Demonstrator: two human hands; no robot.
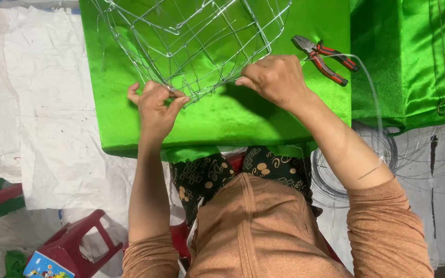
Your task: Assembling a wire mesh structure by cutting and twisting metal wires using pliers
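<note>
A silvery wire mesh frame (191,36), shaped like an open basket, rests on a board covered in shiny green cloth (130,113). My left hand (155,108) pinches the frame's near rim at its lower left. My right hand (276,77) grips the near rim further right, fingers closed around thin wire. A loose strand of wire (372,92) arcs from my right hand over my forearm down to a wire coil (387,149) on the floor.
Red-handled pliers (325,56) lie on the green cloth just right of my right hand. Another green-covered block (408,56) stands to the right. A red plastic stool (78,242) and a small colourful box (45,267) sit at lower left on white sheeting (37,103).
</note>
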